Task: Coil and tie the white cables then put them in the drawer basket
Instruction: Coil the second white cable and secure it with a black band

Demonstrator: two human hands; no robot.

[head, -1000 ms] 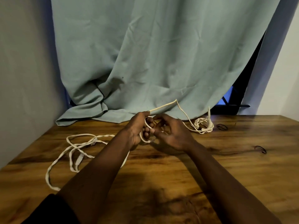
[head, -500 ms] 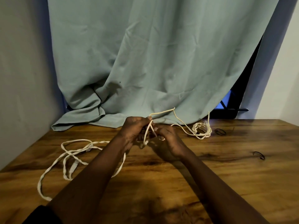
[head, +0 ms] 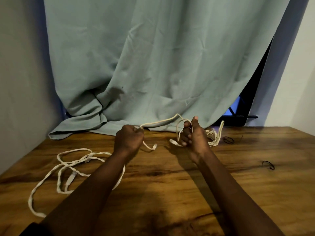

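A thin white cable (head: pixel 160 122) stretches between both hands above the wooden table (head: pixel 170 176). My left hand (head: pixel 129 139) grips it in a fist, and a short end with a plug hangs below the fist. My right hand (head: pixel 193 135) holds a small loop of the same cable, thumb up. Behind the right hand lies a bundle of white cable (head: pixel 214 136) on the table. A second, long white cable (head: pixel 75 165) sprawls loose at the left, partly under my left forearm. No drawer basket is in view.
Two black elastic bands lie on the table, one (head: pixel 228 140) beside the bundle and one (head: pixel 268 165) further right. A grey-green curtain (head: pixel 153 65) hangs behind and drapes onto the table's back edge. A wall stands close on the left.
My hands, close together at the middle before, have pulled apart. The left hand has drawn the cable out leftward, while the right hand has moved right holding the loop.
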